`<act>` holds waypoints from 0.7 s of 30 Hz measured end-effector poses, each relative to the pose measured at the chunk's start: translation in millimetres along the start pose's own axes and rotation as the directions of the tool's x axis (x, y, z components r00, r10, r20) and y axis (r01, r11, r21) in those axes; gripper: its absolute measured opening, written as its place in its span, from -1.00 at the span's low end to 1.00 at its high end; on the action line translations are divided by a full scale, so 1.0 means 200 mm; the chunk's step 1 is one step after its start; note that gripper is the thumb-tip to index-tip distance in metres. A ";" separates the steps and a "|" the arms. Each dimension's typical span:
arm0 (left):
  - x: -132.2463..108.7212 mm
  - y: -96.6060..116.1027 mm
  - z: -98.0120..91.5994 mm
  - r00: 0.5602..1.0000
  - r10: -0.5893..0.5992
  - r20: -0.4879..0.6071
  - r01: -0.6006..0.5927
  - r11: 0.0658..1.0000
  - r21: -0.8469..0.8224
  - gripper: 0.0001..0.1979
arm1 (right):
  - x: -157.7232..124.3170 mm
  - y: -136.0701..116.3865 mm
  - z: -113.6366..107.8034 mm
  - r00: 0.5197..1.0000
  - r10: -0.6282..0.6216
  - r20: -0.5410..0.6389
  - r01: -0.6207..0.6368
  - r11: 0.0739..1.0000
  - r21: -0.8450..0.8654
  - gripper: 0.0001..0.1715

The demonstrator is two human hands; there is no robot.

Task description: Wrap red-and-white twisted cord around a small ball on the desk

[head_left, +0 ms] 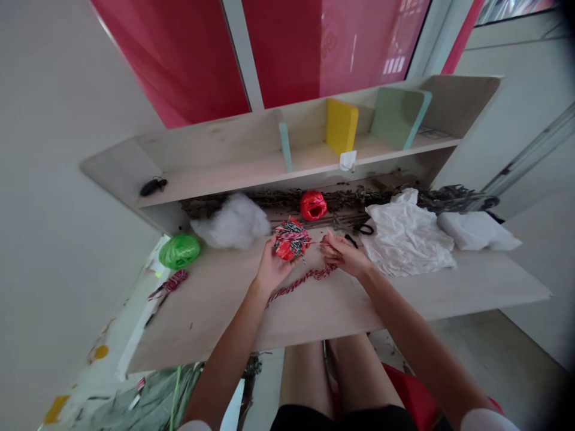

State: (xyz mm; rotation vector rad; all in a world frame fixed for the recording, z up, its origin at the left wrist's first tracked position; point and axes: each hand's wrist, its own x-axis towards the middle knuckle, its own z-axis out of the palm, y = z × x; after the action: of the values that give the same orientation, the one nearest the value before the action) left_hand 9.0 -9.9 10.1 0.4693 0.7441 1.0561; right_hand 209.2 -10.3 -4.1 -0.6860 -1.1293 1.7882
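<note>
Nearest, a braided red cord (300, 281) lies across the pale wooden board (202, 317), running up toward the left hand (272, 267). That hand cups a red ball wound with striped twine (291, 239) from the near side. A thin pale strand (321, 243) runs level rightward from the ball to the right hand (342, 253), its fingers (332, 246) pinched narrowly on it. Just beyond lie black-handled scissors (363, 228), with a smaller red ball (313, 205) farther off.
</note>
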 end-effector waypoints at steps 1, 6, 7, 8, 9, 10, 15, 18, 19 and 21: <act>0.00 0.01 0.00 1.000 -0.007 0.009 0.007 1.000 0.000 -0.61 | 0.00 -0.01 0.00 1.000 -0.003 0.011 0.002 1.000 0.011 -0.32; 0.00 0.01 0.00 1.000 0.008 -0.015 -0.008 1.000 -0.027 -0.56 | 0.00 -0.01 -0.02 0.999 -0.033 -0.035 0.035 0.997 0.069 -0.38; 0.00 0.01 0.00 0.999 0.016 -0.029 -0.017 0.999 -0.035 -0.56 | 0.00 -0.01 -0.02 0.998 -0.038 -0.047 0.041 0.996 0.075 -0.40; 0.00 0.01 0.01 0.999 0.020 -0.037 -0.022 0.999 -0.042 -0.55 | 0.00 -0.01 -0.02 0.998 -0.040 -0.057 0.045 0.996 0.080 -0.43; -0.01 0.01 0.01 0.999 0.023 -0.041 -0.025 0.999 -0.049 -0.54 | 0.01 0.00 -0.03 0.997 -0.040 -0.064 0.045 0.996 0.082 -0.45; -0.01 0.01 0.01 0.999 0.027 -0.042 -0.029 0.998 -0.055 -0.54 | 0.01 0.00 -0.03 0.997 -0.036 -0.069 0.042 0.996 0.084 -0.46; -0.01 0.00 -0.01 0.998 0.051 -0.041 -0.053 0.997 -0.053 -0.56 | 0.02 0.01 -0.03 0.997 -0.021 -0.077 0.027 0.996 0.081 -0.47; -0.02 0.00 -0.02 1.000 0.018 -0.009 -0.018 0.999 -0.051 -0.56 | 0.02 0.01 -0.01 0.994 -0.023 -0.106 0.028 0.998 0.048 -0.46; -0.02 0.00 -0.02 1.000 -0.001 0.008 0.002 0.999 -0.053 -0.55 | 0.02 0.01 0.00 0.992 -0.026 -0.123 0.029 0.999 0.025 -0.46; -0.02 0.00 -0.02 0.998 -0.040 0.044 0.042 0.997 -0.063 -0.53 | 0.02 0.03 0.01 0.985 -0.040 -0.168 0.034 0.999 -0.043 -0.45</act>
State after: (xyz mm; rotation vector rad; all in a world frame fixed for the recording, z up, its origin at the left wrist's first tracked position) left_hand 4.3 -13.0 8.9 0.4190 0.6772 1.0254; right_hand 203.6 -7.8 -8.0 -0.8191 -1.0590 1.6470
